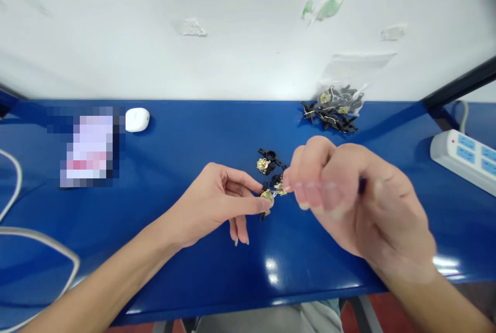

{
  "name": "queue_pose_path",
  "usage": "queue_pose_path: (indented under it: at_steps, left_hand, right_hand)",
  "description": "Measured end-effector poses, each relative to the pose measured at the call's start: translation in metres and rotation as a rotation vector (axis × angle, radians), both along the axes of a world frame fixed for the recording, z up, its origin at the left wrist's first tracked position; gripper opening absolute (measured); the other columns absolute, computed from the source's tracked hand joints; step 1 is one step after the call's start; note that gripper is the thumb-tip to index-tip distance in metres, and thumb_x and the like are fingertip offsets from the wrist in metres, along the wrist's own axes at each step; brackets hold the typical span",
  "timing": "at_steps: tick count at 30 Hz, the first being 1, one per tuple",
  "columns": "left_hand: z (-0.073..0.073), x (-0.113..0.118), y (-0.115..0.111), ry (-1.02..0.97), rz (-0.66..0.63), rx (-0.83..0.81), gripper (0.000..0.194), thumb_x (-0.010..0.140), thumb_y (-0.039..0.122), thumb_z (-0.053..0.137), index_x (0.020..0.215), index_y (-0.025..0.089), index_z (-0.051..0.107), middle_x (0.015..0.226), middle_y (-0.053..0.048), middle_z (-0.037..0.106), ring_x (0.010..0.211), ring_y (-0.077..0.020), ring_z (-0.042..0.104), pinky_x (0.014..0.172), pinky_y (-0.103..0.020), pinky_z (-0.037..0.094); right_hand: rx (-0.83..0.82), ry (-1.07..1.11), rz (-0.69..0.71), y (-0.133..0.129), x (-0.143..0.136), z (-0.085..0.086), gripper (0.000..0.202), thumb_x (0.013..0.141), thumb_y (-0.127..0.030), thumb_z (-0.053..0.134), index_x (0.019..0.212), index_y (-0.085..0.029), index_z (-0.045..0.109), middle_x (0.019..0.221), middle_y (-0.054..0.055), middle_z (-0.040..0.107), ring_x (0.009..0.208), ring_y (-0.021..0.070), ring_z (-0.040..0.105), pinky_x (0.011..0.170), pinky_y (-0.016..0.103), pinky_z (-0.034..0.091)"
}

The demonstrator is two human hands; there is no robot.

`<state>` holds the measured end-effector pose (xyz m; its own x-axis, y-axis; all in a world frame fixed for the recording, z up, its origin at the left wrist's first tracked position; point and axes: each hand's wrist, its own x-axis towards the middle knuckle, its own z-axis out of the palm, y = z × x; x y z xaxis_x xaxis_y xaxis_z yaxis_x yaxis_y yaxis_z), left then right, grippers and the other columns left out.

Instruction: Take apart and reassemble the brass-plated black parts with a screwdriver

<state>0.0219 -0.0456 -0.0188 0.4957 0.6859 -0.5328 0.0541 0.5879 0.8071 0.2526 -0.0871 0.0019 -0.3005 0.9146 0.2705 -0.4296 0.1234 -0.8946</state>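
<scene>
Between the thumb and index finger of my left hand (215, 201) is a small black plastic part with a round brass-coloured piece (266, 197); its other fingers hang loosely below. My right hand (372, 209) is closed around a screwdriver (329, 192) with a clear, see-through handle, blurred and partly covered by the fingers. Its thin shaft points left, and the tip is at the brass piece, though whether it touches is too small to tell. Just beyond my fingertips, similar black-and-brass parts (263, 164) lie on the blue table (186, 141).
At the back right, a clear plastic bag (349, 95) of black and brass parts leans against the white wall, with loose black parts (331, 120) before it. A power strip (470, 154) sits far right. A white case (137, 119), a blurred-out phone-like object (89, 149) and a cable (42, 237) are left.
</scene>
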Motion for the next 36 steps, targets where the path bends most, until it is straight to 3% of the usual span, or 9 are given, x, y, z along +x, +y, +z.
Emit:
queue_pose_path:
  at_steps: [6,13,15,18,20,23,31,36]
  left_hand:
    - [-0.004,0.005,-0.001,-0.015,-0.042,-0.055,0.037,0.063,0.03,0.112,0.082,0.014,0.085,0.061,-0.003,0.082,0.038,-0.0191,0.073,0.034,-0.02,0.056]
    - [0.002,0.004,0.0,0.013,0.007,-0.043,0.039,0.065,0.03,0.112,0.087,0.016,0.083,0.065,-0.002,0.084,0.04,-0.0179,0.073,0.038,-0.021,0.059]
    - [0.003,0.004,-0.001,0.03,0.007,-0.038,0.036,0.067,0.03,0.111,0.086,0.017,0.084,0.067,-0.003,0.084,0.04,-0.0185,0.074,0.037,-0.022,0.058]
    - [0.005,0.004,-0.003,0.058,-0.002,-0.023,0.034,0.069,0.031,0.111,0.086,0.016,0.086,0.071,-0.005,0.087,0.039,-0.0177,0.073,0.036,-0.021,0.056]
    - [0.007,0.003,-0.004,0.077,-0.001,-0.009,0.031,0.073,0.031,0.109,0.088,0.017,0.087,0.076,-0.007,0.088,0.041,-0.0164,0.074,0.037,-0.02,0.056]
    - [0.009,0.002,-0.004,0.082,0.011,0.006,0.031,0.074,0.033,0.109,0.089,0.017,0.087,0.079,-0.008,0.09,0.042,-0.0165,0.074,0.038,-0.02,0.057]
    - [0.004,0.002,-0.003,0.057,-0.01,-0.017,0.035,0.072,0.034,0.111,0.088,0.015,0.087,0.076,-0.008,0.089,0.041,-0.0177,0.075,0.037,-0.021,0.058]
    - [0.003,0.003,-0.005,0.061,-0.034,-0.045,0.033,0.069,0.03,0.111,0.088,0.016,0.087,0.073,-0.006,0.088,0.041,-0.018,0.074,0.037,-0.022,0.058]
  right_hand:
    - [0.136,-0.068,-0.204,0.003,-0.008,-0.01,0.014,0.103,-0.036,0.09,0.113,-0.028,0.088,0.096,0.003,0.081,0.089,0.0197,0.078,0.083,0.04,0.069]
    - [0.197,-0.075,-0.256,0.005,-0.011,-0.009,0.015,0.106,-0.019,0.086,0.117,-0.029,0.088,0.093,0.003,0.084,0.081,0.021,0.08,0.068,0.038,0.069]
    - [0.156,-0.082,-0.255,0.003,-0.009,-0.006,0.017,0.109,-0.019,0.081,0.119,-0.031,0.087,0.093,0.004,0.085,0.071,0.0199,0.078,0.056,0.035,0.064]
    - [0.055,-0.105,-0.265,0.0,-0.006,-0.001,0.012,0.111,-0.022,0.078,0.117,-0.031,0.084,0.095,0.003,0.085,0.049,0.0112,0.06,0.042,0.029,0.05]
    - [0.034,-0.087,-0.257,0.0,-0.003,0.001,0.007,0.114,-0.03,0.077,0.116,-0.029,0.083,0.097,0.003,0.084,0.045,0.0081,0.054,0.042,0.028,0.048]
    - [0.047,-0.069,-0.21,0.004,0.0,0.0,0.027,0.12,-0.044,0.064,0.121,-0.026,0.084,0.102,0.005,0.081,0.05,0.0096,0.06,0.045,0.03,0.051]
    - [0.093,-0.115,-0.189,0.009,0.003,-0.005,0.027,0.122,-0.038,0.062,0.123,-0.026,0.086,0.103,0.006,0.084,0.049,0.0108,0.068,0.051,0.031,0.06]
    - [0.068,-0.083,-0.153,0.012,0.003,-0.009,0.023,0.121,-0.035,0.064,0.123,-0.029,0.087,0.102,0.004,0.085,0.048,0.0096,0.067,0.049,0.028,0.056]
